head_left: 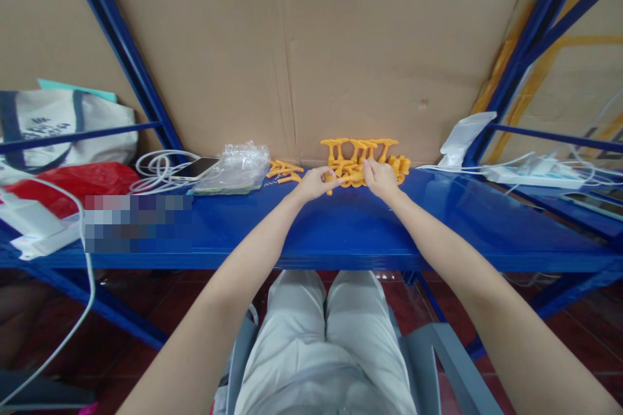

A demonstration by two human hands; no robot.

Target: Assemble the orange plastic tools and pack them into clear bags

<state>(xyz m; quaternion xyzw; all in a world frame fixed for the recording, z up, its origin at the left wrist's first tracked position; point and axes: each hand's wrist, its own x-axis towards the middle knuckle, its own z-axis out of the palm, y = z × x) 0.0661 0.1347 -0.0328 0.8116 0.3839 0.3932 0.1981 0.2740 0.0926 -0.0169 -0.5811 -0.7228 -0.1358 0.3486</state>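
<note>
Both arms reach forward over a blue metal shelf [341,227]. My left hand [315,183] and my right hand [380,179] meet at a pile of orange plastic pieces [363,154] leaning against the cardboard at the back. Each hand is closed in a pinch on an orange piece [346,176] held between them. A few loose orange pieces [285,171] lie just left of my left hand.
A crumpled clear plastic bag [236,167], a phone [197,167] and coiled white cable [158,168] lie at left. A tote bag [63,124] and red bag [80,180] sit further left. A white power strip with cables [525,172] is at right. Cardboard [311,58] lines the back.
</note>
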